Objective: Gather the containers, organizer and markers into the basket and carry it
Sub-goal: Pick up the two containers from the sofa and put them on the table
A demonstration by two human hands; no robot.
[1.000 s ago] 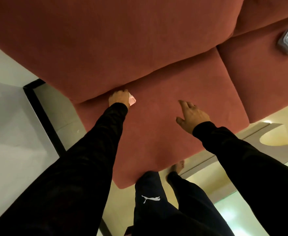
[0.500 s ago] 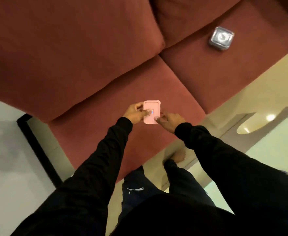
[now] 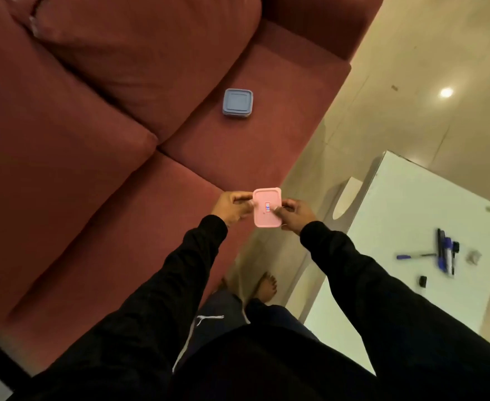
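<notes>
A small pink container (image 3: 267,208) with a sticker on its lid is held in the air above the sofa's front edge. My left hand (image 3: 232,208) pinches its left side and my right hand (image 3: 296,215) pinches its right side. A square container with a blue lid (image 3: 237,102) lies on the right seat cushion, well beyond both hands. Several markers (image 3: 446,254) lie together on the white table at the right, with one blue pen (image 3: 416,256) beside them. No basket or organizer is in view.
The dark red sofa (image 3: 122,169) fills the left and top. A white table (image 3: 405,227) stands to the right, with two small objects (image 3: 473,257) near the markers. Beige tiled floor (image 3: 411,82) runs between them. My bare feet stand by the sofa.
My left hand pulled the pink container from the cushion gap and my right hand joined it. The view has swung right, bringing the blue-lidded container closer and the table into sight.
</notes>
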